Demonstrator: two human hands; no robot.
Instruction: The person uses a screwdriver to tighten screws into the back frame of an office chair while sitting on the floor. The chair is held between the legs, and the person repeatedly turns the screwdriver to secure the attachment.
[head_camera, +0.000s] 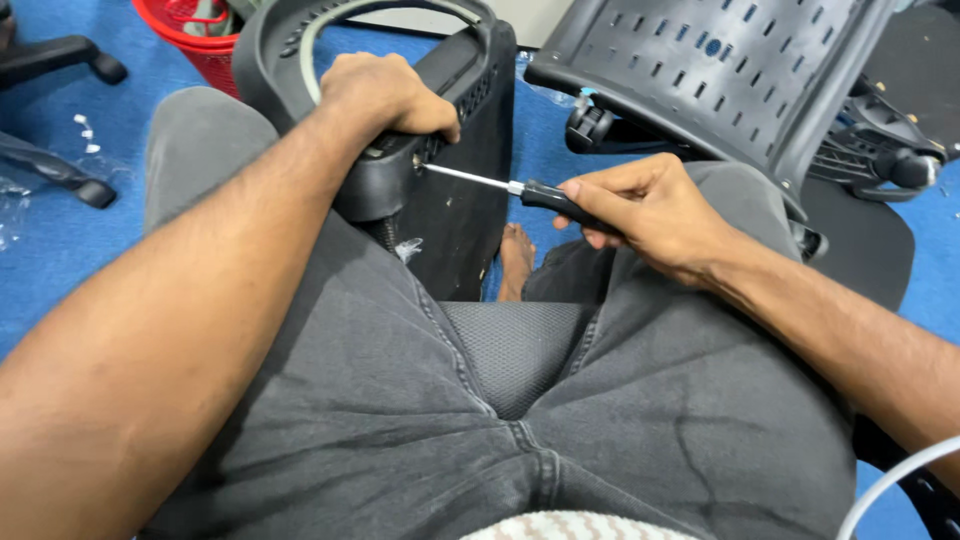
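Left hand (385, 95) is clamped over the top of the black chair part (440, 150) propped on the left thigh. Right hand (655, 210) is pinching the screwdriver (510, 187), tip in the part's near edge. Red basket (195, 40) sits far left on the blue floor (60, 230).

Blue carpet (60, 230) runs all around. Dark grey, faded jeans (400, 400) fill the middle, over a black mesh-textured seat cushion (515, 350). The screwdriver (520, 190) shows a silver shaft and a black handle. The chair armrest part (440, 130) is glossy black with a pale grey-green strip along its curve. Red basket (195, 35) up top, ribbed with slots. The black seat shell (720, 70) is patterned with rows of small slots.
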